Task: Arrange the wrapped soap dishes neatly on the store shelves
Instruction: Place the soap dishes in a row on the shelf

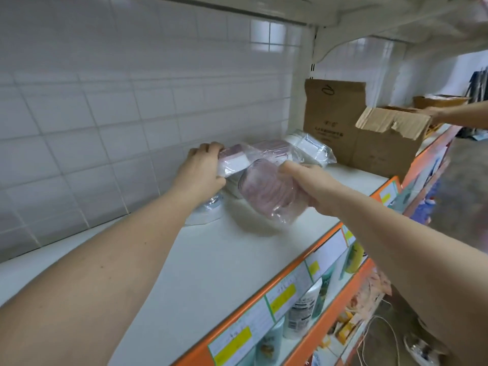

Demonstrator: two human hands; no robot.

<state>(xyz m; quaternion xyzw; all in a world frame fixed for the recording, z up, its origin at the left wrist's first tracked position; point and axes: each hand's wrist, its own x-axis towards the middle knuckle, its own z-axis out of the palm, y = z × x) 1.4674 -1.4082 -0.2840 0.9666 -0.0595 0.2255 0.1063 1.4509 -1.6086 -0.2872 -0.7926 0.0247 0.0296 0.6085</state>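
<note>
Several soap dishes in clear plastic wrap stand in a row (280, 150) at the back of the white shelf (216, 260), near the tiled wall. My left hand (202, 167) grips the left end of that row, on a pink-and-white wrapped dish (235, 161). My right hand (309, 187) holds a pink wrapped soap dish (266, 192) just above the shelf, in front of the row. A pale blue wrapped dish (208, 210) lies on the shelf under my left wrist, partly hidden.
Brown cardboard boxes (369, 143) stand on the shelf to the right of the row. Another person's hand (433, 113) reaches in over a torn box flap. The orange shelf edge (266, 291) carries price labels; bottles (301, 313) fill the shelf below.
</note>
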